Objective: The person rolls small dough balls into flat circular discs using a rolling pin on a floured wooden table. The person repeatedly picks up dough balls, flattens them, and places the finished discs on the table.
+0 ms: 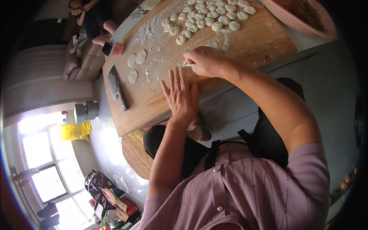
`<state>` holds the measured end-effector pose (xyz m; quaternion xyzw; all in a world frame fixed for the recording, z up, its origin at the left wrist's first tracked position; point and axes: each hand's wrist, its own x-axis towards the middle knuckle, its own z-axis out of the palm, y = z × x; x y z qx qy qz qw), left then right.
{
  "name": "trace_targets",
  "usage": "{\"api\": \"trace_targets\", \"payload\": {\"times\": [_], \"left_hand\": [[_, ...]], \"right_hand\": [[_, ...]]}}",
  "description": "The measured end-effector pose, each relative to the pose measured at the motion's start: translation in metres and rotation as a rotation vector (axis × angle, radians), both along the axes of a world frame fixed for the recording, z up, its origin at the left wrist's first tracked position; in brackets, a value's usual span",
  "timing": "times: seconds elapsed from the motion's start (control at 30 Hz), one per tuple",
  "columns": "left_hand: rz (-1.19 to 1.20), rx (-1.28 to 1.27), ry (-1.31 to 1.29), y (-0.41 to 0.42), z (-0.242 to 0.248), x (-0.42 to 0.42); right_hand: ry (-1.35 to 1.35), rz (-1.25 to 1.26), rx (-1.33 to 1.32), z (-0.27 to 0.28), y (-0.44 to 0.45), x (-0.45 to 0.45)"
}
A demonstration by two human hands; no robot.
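My right hand [202, 61] is curled into a fist over the near part of the floured wooden board [244, 60]. A small pale object [188, 65], perhaps dough, shows at its fingers; the fist hides the rest. Just left of it and nearer my body, my left hand [180, 96] has its fingers stretched towards the pale object, palm down at the board's edge. Three flat dough rounds [133, 76] lie on the left of the board. Many small dimpled dough pieces [217, 26] cover the far middle. A black-handled cleaver [114, 83] rests along the left side.
A pink basin [327, 28] with a dark mixture stands beyond the board's right corner. A red box [118, 49] and a black phone [107, 49] are at the far left edge. Another person [96, 17] sits beyond. A round woven seat [136, 153] is below the board.
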<state>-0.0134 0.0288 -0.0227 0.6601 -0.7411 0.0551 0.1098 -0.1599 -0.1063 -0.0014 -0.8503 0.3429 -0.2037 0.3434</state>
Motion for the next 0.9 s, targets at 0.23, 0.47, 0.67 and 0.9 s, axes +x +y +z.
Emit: {"api": "trace_targets", "payload": {"times": [0.23,0.47,0.67,0.9], "left_hand": [[0.084,0.114,0.041,-0.064,0.006,0.015],[0.018,0.073,-0.012,0.008,0.004,-0.004],[0.054,0.053,0.070,-0.043,0.008,0.012],[0.013,0.032,-0.023,-0.014,-0.004,0.002]], "right_hand": [[0.135,0.001,-0.026,0.013,-0.015,0.002],[-0.005,0.030,0.030,0.001,-0.003,-0.005],[-0.058,-0.043,-0.122,-0.008,-0.008,0.005],[0.122,0.042,-0.044,0.005,-0.012,-0.001]]}}
